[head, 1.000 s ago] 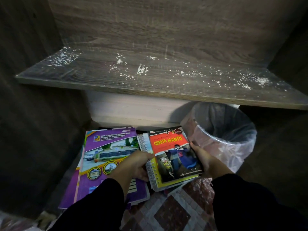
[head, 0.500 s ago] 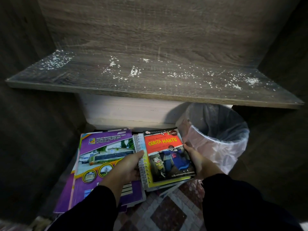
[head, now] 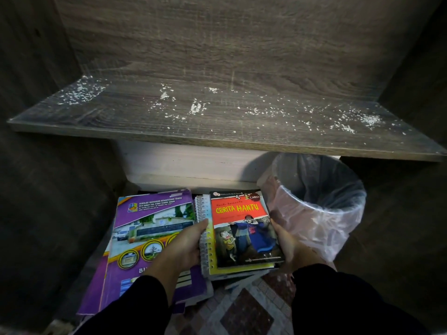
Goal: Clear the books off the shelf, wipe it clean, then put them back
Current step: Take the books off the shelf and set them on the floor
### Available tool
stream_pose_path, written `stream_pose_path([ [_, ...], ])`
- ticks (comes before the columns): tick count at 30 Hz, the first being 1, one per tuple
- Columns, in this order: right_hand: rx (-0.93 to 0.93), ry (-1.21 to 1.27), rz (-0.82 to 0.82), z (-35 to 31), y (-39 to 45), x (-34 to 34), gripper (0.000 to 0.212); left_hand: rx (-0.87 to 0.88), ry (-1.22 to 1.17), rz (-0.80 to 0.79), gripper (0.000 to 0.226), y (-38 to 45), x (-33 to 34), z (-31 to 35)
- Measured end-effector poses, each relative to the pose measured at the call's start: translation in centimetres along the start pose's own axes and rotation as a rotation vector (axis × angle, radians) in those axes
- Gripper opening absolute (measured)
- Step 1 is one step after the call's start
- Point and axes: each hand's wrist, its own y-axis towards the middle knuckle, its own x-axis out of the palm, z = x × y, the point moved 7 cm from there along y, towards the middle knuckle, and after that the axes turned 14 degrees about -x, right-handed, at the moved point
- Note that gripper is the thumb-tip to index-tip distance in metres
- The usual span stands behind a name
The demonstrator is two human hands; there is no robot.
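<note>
Now both hands, left and right, clasp a light, floppy book stack by its side edges, best supported underneath.

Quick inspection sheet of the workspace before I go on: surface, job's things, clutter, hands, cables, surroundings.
Surface: grey wood-grain shelf board bare of books, speckled with white crumbs; not yet wiped.
Job's things: small stack topped by the red-and-black "Cerita Hantu" book on a spiral-bound notebook, down below the shelf; purple school-cover books lie stacked beside it on the left.
Clutter: no cloth seen.
Hands: left hand grips the stack's spiral edge, right hand its opposite edge.
Cables: nothing seen.
Surroundings: bin lined with a clear plastic bag at right; patterned floor tiles; dark wood side panels.
</note>
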Motion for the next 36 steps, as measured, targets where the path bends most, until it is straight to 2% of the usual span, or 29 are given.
stream_pose_path([
  [1, 0.009, -0.045, 0.007, 0.3, -0.4, 0.1, 0.055, 0.017, -0.014, 0.006, 0.037, 0.0, -0.2, 0.3],
  [4, 0.005, 0.027, -0.067, 0.9, -1.4, 1.4, 0.046, 0.091, -0.073, 0.073, 0.033, 0.1, -1.4, 1.1],
  [7, 0.025, 0.043, -0.038, 1.4, -1.7, 1.6, 0.051, 0.120, -0.047, 0.148, 0.028, 0.2, -2.2, 0.9],
  [10, -0.061, 0.039, 0.042, 1.0, -1.0, 1.4, 0.054, 0.137, 0.012, 0.209, 0.029, 0.2, -2.7, 0.7],
  [12, -0.073, -0.036, 0.077, 0.6, -1.7, 1.5, 0.060, 0.162, 0.045, 0.231, 0.027, -0.7, -2.5, 1.0],
  [14, -0.050, -0.068, 0.128, 0.2, -3.0, 1.3, 0.056, 0.203, 0.075, 0.258, 0.026, -1.8, -2.2, 1.5],
  [19, -0.179, -0.216, 0.185, -5.1, -9.6, 4.3, 0.043, 0.272, 0.197, 0.417, 0.008, -5.5, -2.0, 2.6],
  [21, -0.213, -0.315, 0.166, -5.4, -8.4, 4.3, 0.042, 0.329, 0.293, 0.487, 0.016, -7.8, -1.4, 3.1],
  [22, -0.239, -0.420, 0.170, -5.7, -8.0, 4.4, 0.051, 0.358, 0.355, 0.509, 0.020, -8.8, -1.0, 3.3],
  [24, -0.311, -0.579, 0.126, -5.3, -3.9, 3.2, 0.088, 0.423, 0.459, 0.529, 0.023, -10.9, -0.3, 3.9],
  [25, -0.323, -0.648, 0.076, -5.3, -2.5, 3.5, 0.090, 0.455, 0.503, 0.537, 0.022, -11.7, 0.1, 4.4],
  [26, -0.328, -0.716, 0.009, -5.9, -3.3, 4.6, 0.086, 0.484, 0.542, 0.549, 0.021, -12.6, 0.5, 4.9],
  [29, -0.390, -0.888, -0.038, -11.6, -14.8, 10.9, 0.076, 0.566, 0.622, 0.563, 0.009, -16.2, 1.8, 6.6],
  [30, -0.424, -0.943, -0.040, -12.7, -16.0, 11.7, 0.071, 0.583, 0.627, 0.556, 0.012, -17.3, 2.2, 7.0],
  [33, -0.524, -1.030, -0.036, -16.0, -18.4, 13.5, 0.068, 0.621, 0.665, 0.577, 0.039, -19.6, 2.9, 8.5],
  [36, -0.661, -1.066, -0.036, -19.7, -20.6, 15.3, 0.058, 0.674, 0.637, 0.583, 0.038, -22.8, 3.4, 10.4],
])
